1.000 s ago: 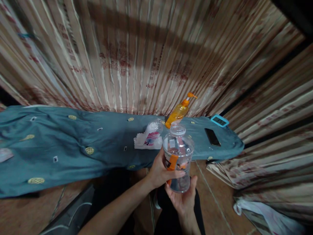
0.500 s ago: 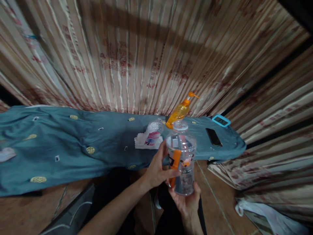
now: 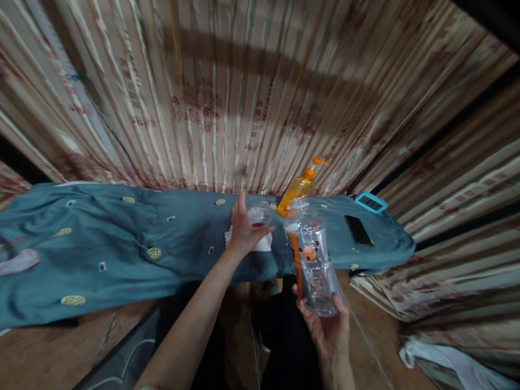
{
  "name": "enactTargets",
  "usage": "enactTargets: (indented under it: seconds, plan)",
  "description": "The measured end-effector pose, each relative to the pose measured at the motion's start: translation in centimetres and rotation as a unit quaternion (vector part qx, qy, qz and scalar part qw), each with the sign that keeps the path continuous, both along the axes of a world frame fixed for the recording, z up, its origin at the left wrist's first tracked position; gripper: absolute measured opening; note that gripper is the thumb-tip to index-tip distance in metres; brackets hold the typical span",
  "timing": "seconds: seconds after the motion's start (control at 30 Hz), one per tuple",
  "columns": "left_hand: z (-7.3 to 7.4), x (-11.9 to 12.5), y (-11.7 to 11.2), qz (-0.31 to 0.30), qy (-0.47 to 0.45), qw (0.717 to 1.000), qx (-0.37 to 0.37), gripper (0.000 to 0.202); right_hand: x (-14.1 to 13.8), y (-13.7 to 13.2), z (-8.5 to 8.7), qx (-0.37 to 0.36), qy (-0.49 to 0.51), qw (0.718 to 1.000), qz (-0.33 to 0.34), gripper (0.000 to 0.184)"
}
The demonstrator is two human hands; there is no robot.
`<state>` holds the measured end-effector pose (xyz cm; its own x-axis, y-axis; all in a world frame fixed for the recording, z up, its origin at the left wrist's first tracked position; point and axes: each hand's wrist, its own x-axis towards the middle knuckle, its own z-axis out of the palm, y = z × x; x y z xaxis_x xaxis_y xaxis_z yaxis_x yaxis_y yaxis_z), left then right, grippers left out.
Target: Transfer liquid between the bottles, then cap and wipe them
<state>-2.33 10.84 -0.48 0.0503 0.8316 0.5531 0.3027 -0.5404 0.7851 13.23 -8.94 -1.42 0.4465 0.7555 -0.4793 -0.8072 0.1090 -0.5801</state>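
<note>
My right hand [image 3: 327, 319] grips the base of a clear plastic bottle [image 3: 314, 260] with an orange label strip and holds it tilted in front of the bench's near edge. My left hand [image 3: 245, 227], thumb and fingers apart, is at a second clear bottle [image 3: 260, 214] that stands on a white crumpled wipe [image 3: 265, 244]. Whether the fingers touch that bottle cannot be made out. Behind the held bottle's neck is an orange pump bottle [image 3: 298, 188], leaning in the view.
A teal patterned cloth [image 3: 187, 238] covers the long bench. To the right lie a black phone [image 3: 358, 230] and a blue-framed digital clock [image 3: 370, 202]. Pleated curtains [image 3: 227, 97] hang behind and on the right. A pale item [image 3: 20, 261] is at the far left.
My left hand has let go of the labelled bottle and moved left to the bottle on the wipe. The labelled bottle has shifted slightly right and tilted in my right hand.
</note>
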Motion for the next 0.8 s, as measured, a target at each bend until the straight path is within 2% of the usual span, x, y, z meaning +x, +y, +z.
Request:
enactTargets:
  seconds: [0.13, 0.2, 0.3, 0.63, 0.8]
  plan:
    - [-1.6, 0.8, 0.9, -0.015, -0.014, 0.998, -0.059, 0.109, -0.3, 0.4, -0.7, 0.001, -0.033, 0.999, 0.020, 0.097]
    - [-2.7, 1.0, 0.7, -0.015, -0.030, 0.998, -0.053, 0.099, -0.4, 0.4, -1.0, 0.000, -0.047, 0.998, 0.033, 0.106]
    - [-3.8, 1.1, 0.2, -0.009, -0.032, 0.999, -0.044, 0.088, -0.5, 0.4, -1.2, -0.004, -0.062, 0.997, 0.040, 0.107]
    - [-2.9, 0.9, -0.1, -0.033, -0.044, 0.996, -0.072, 0.072, -1.2, 0.4, -0.7, -0.073, -0.048, 0.996, 0.006, 0.086]
    - [-2.8, 1.0, 0.0, -0.035, -0.051, 0.995, -0.078, 0.074, 0.1, -0.5, -1.2, -0.063, -0.073, 0.995, 0.018, 0.068]
